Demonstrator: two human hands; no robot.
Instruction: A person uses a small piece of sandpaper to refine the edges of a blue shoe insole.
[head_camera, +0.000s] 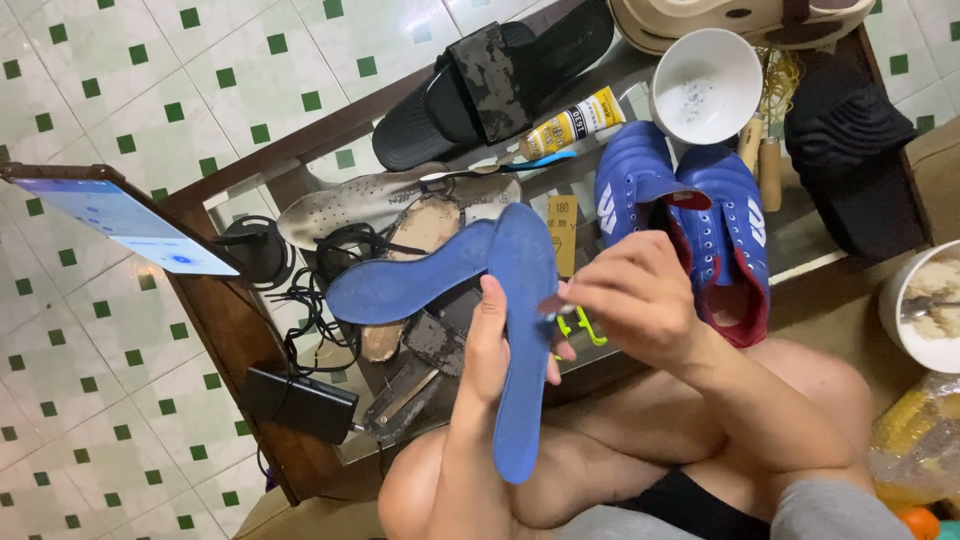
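A blue insole (520, 330) is being held up over the person's lap, in front of the glass counter (800, 245), standing nearly on end with its toe towards the counter. A second blue insole (400, 285) is lying across behind it, the two overlapping near the top; whether they are touching I cannot tell.

The left hand (492, 345) is gripping the upright insole from behind, its fingers wrapped round the edge and closed on it about midway along. The right hand (640, 305) is hovering just beside the insole's right edge, its fingers pinched shut on something small and pale, with a bit of yellow-green plastic showing underneath; what the item is I cannot make out.

To my eye the person is working on the edge or face of the insole, perhaps applying or scraping something. The next move seems to be calling for a steady left grip while the right hand is brought onto the insole's surface with care.

Beyond the hands, a pair of blue shoes (690, 225) is resting on the counter, with a white bowl (706, 85), a glue tube (572, 125), a black sandal (490, 80), a worn grey insole (370, 200) and tangled black cables (310, 290). A phone (125, 225) is propped at the left.
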